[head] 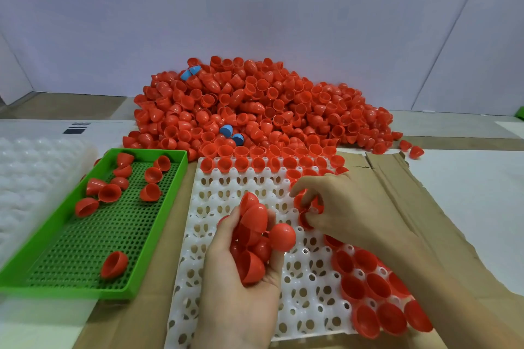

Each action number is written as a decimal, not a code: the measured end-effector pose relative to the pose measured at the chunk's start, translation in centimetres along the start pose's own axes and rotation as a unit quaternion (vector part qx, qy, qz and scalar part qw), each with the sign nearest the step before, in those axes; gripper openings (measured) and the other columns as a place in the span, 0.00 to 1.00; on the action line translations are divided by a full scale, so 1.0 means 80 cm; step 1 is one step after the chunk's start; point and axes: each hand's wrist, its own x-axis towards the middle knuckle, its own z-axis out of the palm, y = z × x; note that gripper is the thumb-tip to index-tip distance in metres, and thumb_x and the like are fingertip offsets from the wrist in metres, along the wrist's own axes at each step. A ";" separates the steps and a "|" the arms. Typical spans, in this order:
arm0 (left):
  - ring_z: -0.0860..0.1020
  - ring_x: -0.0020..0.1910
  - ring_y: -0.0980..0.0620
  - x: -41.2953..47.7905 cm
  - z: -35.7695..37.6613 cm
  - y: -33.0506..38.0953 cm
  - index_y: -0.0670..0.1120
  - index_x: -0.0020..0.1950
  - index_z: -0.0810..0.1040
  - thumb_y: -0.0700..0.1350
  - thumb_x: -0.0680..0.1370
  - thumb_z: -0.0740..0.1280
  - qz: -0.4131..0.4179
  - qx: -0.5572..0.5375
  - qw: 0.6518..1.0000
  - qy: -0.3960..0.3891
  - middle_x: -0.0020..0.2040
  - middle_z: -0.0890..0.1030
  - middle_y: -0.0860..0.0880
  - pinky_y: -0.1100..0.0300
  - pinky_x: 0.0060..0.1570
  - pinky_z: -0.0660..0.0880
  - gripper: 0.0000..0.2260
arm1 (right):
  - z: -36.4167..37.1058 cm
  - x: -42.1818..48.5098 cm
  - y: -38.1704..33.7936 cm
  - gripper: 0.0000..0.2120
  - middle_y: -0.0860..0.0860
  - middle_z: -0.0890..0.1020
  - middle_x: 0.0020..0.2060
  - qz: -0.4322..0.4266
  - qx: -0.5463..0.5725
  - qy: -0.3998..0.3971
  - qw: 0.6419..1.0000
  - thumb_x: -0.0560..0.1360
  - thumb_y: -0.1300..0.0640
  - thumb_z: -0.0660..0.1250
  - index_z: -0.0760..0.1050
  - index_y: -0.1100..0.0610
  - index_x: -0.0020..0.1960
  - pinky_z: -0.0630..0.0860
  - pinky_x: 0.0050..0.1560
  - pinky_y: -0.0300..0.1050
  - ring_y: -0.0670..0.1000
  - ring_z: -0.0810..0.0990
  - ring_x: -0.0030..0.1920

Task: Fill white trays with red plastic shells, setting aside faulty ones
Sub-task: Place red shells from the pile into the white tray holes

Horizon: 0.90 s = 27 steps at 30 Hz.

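My left hand (232,300) is stuffed with red plastic half-egg shells (252,224).
Its fingers (276,262) curl round the bunch, but one round shell (282,236) sits out at the tips, barely held. I think it could roll off and bump the ones sitting in the white holed plastic tray (224,187) right under my fingers. My right hand (348,207) pinches a single red shell (304,208) into a cup just beyond. Pushed in crooked, it may pop out. The green plastic mesh tray (158,224) for bad ones lies well left of my fingers.
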 end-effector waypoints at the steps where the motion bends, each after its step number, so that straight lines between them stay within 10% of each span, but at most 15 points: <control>1: 0.86 0.37 0.48 0.000 0.000 0.000 0.39 0.53 0.84 0.45 0.68 0.73 0.000 -0.001 1.000 -0.004 0.44 0.86 0.40 0.55 0.27 0.81 0.16 | -0.003 -0.001 -0.001 0.19 0.37 0.84 0.43 0.002 0.003 -0.005 1.000 0.71 0.62 0.71 0.80 0.44 0.58 0.69 0.55 0.43 0.32 0.72 0.38; 9: 0.86 0.37 0.47 0.001 -0.002 0.000 0.39 0.46 0.86 0.45 0.67 0.74 0.014 0.016 1.000 -0.009 0.45 0.87 0.39 0.54 0.27 0.81 0.12 | -0.041 -0.048 -0.035 0.08 0.35 0.82 0.43 -0.096 0.157 0.171 0.968 0.74 0.55 0.75 0.82 0.46 0.52 0.71 0.50 0.25 0.37 0.81 0.49; 14: 0.87 0.39 0.50 0.002 -0.014 -0.001 0.44 0.45 0.89 0.38 0.74 0.73 0.012 -0.003 1.000 -0.004 0.46 0.87 0.45 0.62 0.31 0.80 0.05 | -0.009 -0.075 -0.053 0.18 0.42 0.81 0.54 -0.145 0.244 0.097 0.954 0.69 0.63 0.79 0.82 0.50 0.55 0.74 0.56 0.34 0.46 0.80 0.59; 27: 0.86 0.34 0.46 -0.015 0.006 0.008 0.41 0.35 0.87 0.45 0.65 0.75 -0.036 0.033 0.999 -0.010 0.43 0.86 0.39 0.55 0.28 0.81 0.08 | -0.015 -0.071 -0.045 0.08 0.47 0.85 0.44 -0.112 0.372 0.192 0.901 0.75 0.64 0.71 0.84 0.54 0.51 0.82 0.43 0.50 0.53 0.85 0.42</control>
